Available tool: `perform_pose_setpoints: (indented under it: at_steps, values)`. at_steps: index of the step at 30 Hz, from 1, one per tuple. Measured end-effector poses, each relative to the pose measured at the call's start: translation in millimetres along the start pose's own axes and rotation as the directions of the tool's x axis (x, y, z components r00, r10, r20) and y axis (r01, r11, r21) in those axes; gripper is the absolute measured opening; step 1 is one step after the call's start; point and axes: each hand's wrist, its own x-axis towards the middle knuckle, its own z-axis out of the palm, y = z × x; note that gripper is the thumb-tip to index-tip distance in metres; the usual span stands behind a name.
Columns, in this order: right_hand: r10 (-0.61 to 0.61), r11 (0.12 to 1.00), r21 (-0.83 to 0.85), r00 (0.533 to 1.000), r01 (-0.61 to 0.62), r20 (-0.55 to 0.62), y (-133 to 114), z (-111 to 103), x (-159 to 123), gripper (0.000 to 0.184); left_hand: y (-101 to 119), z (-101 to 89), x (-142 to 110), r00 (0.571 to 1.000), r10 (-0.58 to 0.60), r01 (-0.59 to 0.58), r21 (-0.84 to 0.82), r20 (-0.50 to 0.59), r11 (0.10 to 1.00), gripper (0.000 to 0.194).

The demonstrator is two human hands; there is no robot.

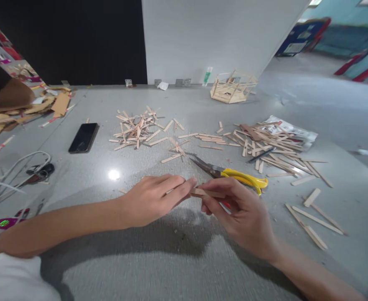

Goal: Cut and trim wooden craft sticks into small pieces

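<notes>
Beyond your hands, the yellow-handled shears [244,177] lie just past your right hand [238,209]; ahead of your left hand [155,196] lies a stick pile [138,127], with the smartphone [84,138] farther left.

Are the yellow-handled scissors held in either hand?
No, the scissors lie on the table beyond both hands, which hold a wooden stick between them.

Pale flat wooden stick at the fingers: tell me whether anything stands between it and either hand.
Nothing visible does. The right hand grips the pale flat wooden stick, and the left hand meets its left end. The yellow-handled metal scissors lie just beyond, not between.
</notes>
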Motion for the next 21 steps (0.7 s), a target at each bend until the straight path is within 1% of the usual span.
perform_pose_setpoints:
  at_steps: [2,4,9,11,12,13,14,15,16,17,18,19,20,21]
  values:
    - [-0.010,1.000,-0.013,1.000,0.010,0.009,0,0,0,0.007,1,1.1,0,0.999,0.005,-0.006,-0.018,-0.036,1.000,0.028]
    - [-0.006,1.000,-0.015,1.000,0.006,0.022,-1,0,1,0.008,1,1.0,-1,0.999,0.005,-0.007,-0.037,-0.046,0.999,0.029]
    - [-0.018,0.996,-0.089,0.999,0.021,0.034,-5,0,0,0.011,1,-3.3,-3,0.999,0.052,-0.052,0.012,-0.012,0.999,0.031]
    - [-0.024,0.992,-0.121,0.998,0.031,0.060,-5,0,0,0.012,2,-3.5,-3,0.998,0.056,-0.056,-0.026,0.014,0.998,0.029]
    - [-0.023,0.990,-0.137,0.997,0.033,0.077,-5,-1,0,0.012,3,-3.2,-2,0.999,0.036,-0.033,-0.086,0.032,0.996,0.028]
    - [-0.026,0.988,-0.152,0.996,0.038,0.082,-4,-2,1,0.011,4,-2.7,-2,0.998,-0.013,0.022,-0.168,0.055,0.986,0.027]
    - [-0.033,0.984,-0.174,0.997,0.044,0.069,-3,-4,3,0.010,4,-2.4,-1,0.992,-0.092,0.111,-0.261,0.083,0.959,0.025]
    - [-0.038,0.976,-0.212,0.998,0.046,0.042,-1,-7,5,0.011,4,-2.4,0,0.973,-0.194,0.227,-0.353,0.126,0.908,0.023]
    - [-0.043,0.962,-0.270,0.999,0.045,0.012,1,-10,8,0.013,3,-3.0,2,0.935,-0.305,0.355,-0.436,0.182,0.827,0.020]
    - [-0.048,0.937,-0.348,0.999,0.039,-0.019,4,-13,11,0.015,2,-4.1,4,0.880,-0.403,0.475,-0.499,0.253,0.725,0.016]
    - [-0.042,0.894,-0.447,0.999,0.034,-0.008,7,-16,14,0.015,0,-5.6,6,0.818,-0.466,0.573,-0.548,0.337,0.609,0.014]
    - [-0.044,0.839,-0.540,0.998,0.062,0.046,11,-19,17,0.014,-3,-7.3,9,0.760,-0.503,0.643,-0.586,0.411,0.493,0.013]
    - [-0.041,0.789,-0.605,0.991,0.109,0.125,15,-21,19,0.014,-6,-9.1,12,0.710,-0.524,0.691,-0.613,0.471,0.384,0.013]
    - [-0.040,0.746,-0.645,0.978,0.166,0.206,19,-22,21,0.013,-9,-10.7,14,0.668,-0.524,0.723,-0.627,0.528,0.289,0.013]
